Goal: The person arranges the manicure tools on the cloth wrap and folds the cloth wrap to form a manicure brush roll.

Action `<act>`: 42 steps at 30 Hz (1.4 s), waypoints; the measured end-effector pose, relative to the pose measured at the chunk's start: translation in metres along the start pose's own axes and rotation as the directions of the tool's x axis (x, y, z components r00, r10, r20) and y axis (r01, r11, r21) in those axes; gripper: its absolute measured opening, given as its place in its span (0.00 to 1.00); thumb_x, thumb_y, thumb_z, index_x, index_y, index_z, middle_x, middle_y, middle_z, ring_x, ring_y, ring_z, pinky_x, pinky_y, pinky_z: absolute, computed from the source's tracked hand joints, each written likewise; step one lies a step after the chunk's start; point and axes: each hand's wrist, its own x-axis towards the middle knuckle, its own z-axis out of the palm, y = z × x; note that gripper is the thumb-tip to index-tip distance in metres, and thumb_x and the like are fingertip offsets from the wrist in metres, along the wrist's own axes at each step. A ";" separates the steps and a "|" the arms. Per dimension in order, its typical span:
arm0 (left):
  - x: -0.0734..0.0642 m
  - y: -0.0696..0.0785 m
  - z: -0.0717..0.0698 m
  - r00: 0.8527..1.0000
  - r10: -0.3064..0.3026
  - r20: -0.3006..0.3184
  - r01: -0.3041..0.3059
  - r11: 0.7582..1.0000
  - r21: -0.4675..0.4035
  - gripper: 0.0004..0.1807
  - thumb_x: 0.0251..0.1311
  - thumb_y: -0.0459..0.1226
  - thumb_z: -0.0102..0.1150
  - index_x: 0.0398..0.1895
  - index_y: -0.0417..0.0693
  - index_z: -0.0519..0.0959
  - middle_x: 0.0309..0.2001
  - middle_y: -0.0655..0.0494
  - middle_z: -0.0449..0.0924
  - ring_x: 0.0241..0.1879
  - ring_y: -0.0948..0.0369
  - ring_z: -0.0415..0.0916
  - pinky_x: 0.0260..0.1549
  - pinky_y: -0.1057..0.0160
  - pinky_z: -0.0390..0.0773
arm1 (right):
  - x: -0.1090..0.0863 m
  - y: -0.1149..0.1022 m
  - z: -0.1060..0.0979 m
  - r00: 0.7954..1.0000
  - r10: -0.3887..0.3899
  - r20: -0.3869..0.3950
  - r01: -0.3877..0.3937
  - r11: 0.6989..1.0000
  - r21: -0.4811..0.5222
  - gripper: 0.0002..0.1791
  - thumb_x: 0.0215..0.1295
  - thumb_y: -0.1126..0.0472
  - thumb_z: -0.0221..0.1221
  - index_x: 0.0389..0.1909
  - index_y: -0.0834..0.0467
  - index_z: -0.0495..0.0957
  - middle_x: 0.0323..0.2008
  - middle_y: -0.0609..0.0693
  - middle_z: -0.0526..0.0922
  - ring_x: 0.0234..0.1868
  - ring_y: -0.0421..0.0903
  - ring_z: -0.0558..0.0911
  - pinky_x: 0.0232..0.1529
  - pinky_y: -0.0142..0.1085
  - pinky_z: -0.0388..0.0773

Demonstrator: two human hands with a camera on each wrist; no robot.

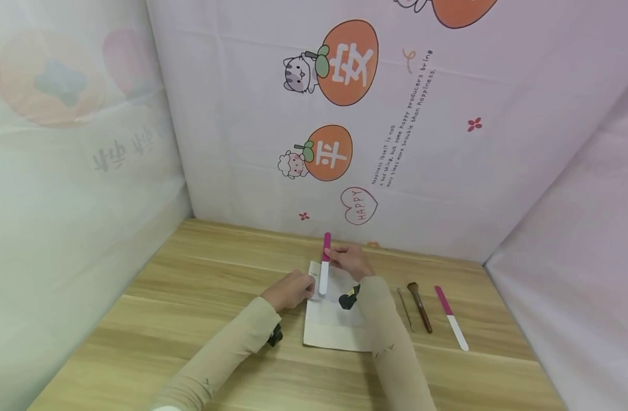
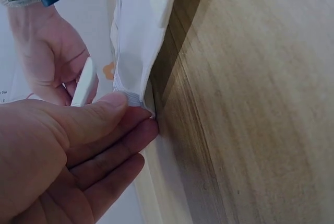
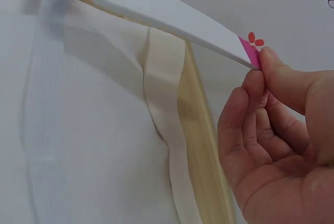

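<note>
A cream sheet (image 1: 334, 341) lies on the wooden table, with thin whitish sheets (image 1: 339, 315) on top. My left hand (image 1: 292, 290) is at their left side. In the left wrist view its thumb and fingers pinch the layered edge (image 2: 128, 94) of the sheets. My right hand (image 1: 351, 261) pinches a flat stick (image 1: 324, 278) at its magenta handle, thumb against fingertips. The stick's white blade (image 3: 167, 15) reaches toward the left hand, over the sheets. In the right wrist view, a cream strip (image 3: 164, 93) curls up beside the white sheets.
To the right on the table (image 1: 216, 319) lie a thin metal tool (image 1: 405, 310), a brush (image 1: 421, 308) with a brown handle and a second magenta and white stick (image 1: 451, 318). A printed white cloth (image 1: 242, 142) hangs behind, and pale cloth walls stand at both sides.
</note>
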 end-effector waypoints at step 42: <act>0.001 -0.006 -0.002 1.000 0.001 0.007 0.000 0.994 -0.106 0.14 0.72 0.32 0.63 0.25 0.43 0.80 0.21 0.61 0.70 0.24 0.66 0.67 0.29 0.69 0.69 | -0.028 0.015 0.005 0.957 0.112 0.267 -0.045 0.969 -0.244 0.07 0.70 0.65 0.67 0.43 0.64 0.90 0.36 0.55 0.93 0.30 0.40 0.88 0.37 0.30 0.86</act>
